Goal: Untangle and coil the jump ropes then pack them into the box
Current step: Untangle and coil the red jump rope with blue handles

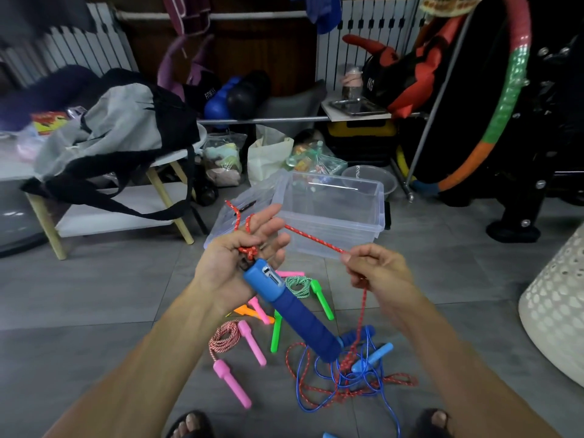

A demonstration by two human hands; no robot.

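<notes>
- Clear plastic box (331, 213) stands open on the grey tiled floor (94, 295), just beyond both hands.
- Left hand (240, 257), fingers loosely curled, holds the red speckled rope (316, 240) and its blue handle (284, 301).
- Right hand (376, 270) pinches the rope, stretched taut between the hands.

Red-white speckled rope (316, 238), blue handle (297, 314)

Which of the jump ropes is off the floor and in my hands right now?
The red speckled rope with the big blue handle: your left hand holds its handle end and your right hand pinches the cord. The others lie on the floor.
</notes>
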